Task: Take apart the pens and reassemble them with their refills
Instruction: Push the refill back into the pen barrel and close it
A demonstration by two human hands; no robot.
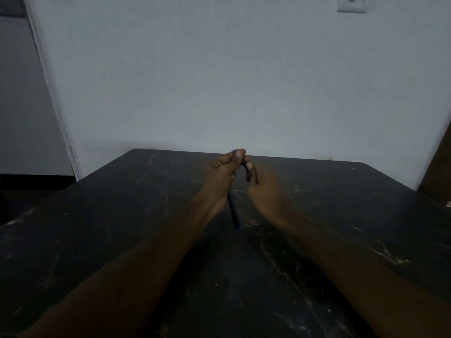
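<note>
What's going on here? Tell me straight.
A person holds a dark pen in both hands above a dark table. The left hand grips its far end, and the right hand pinches it just beside that. The pen's near end points back toward the person. The light is dim, so I cannot tell whether any part has come off.

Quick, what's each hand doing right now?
Left hand: closed around the pen, fingertips at its far end.
Right hand: fingertips pinching the same pen near its far end.
</note>
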